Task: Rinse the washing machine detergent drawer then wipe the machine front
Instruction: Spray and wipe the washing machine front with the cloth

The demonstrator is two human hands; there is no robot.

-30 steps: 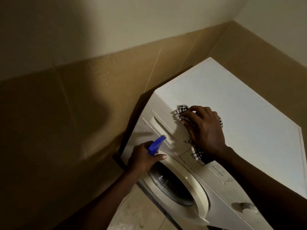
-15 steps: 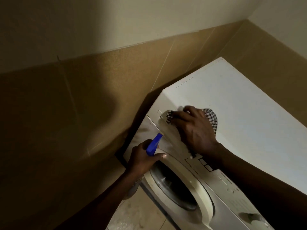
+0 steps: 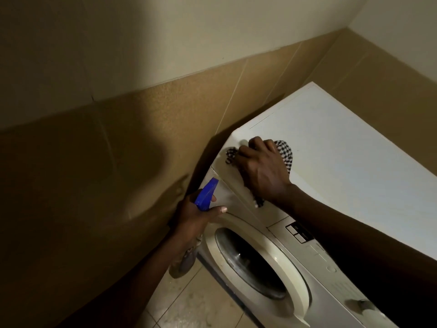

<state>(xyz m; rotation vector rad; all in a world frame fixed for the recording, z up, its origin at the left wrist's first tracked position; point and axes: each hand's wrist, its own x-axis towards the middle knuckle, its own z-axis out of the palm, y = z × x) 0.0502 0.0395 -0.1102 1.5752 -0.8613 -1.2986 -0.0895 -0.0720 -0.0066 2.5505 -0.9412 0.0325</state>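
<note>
The detergent drawer [image 3: 233, 185] sits in the top left corner of the washing machine [image 3: 343, 166], and as far as we can see its face lies flush with the front panel [image 3: 324, 287], pushed in. From that we judge the rinsing is done, or at least not the step in hand: we are in the wiping part.

Our right hand [image 3: 262, 171] lies over the upper edge of the drawer face, where front and top meet. Its grip is closed around a bunched checked cloth [image 3: 285, 153], the fingers curled over it and pressing it to the machine. Loose ends of the cloth show past the fingertips and below the wrist.

Our left hand [image 3: 194, 216] is lower and just beside the left edge of the front. Its grip is wrapped round the neck of a spray bottle [image 3: 205, 192] with a blue head, the thumb laid out toward the door ring [image 3: 290, 263]. We cannot tell whether a finger is on the trigger.

Below the right forearm are the control buttons [image 3: 298, 233], then the round door. Tan wall tiles [image 3: 142, 150] close in on the left, and pale floor tiles [image 3: 189, 304] lie beneath.

The next move, in our judgement, calls for drawing the cloth off this corner and across the drawer face toward the buttons, with even pressure. We should go lightly over the controls so that nothing is pressed. The door ring and the panel beneath look unwiped from here, though the dim light leaves us unsure.
</note>
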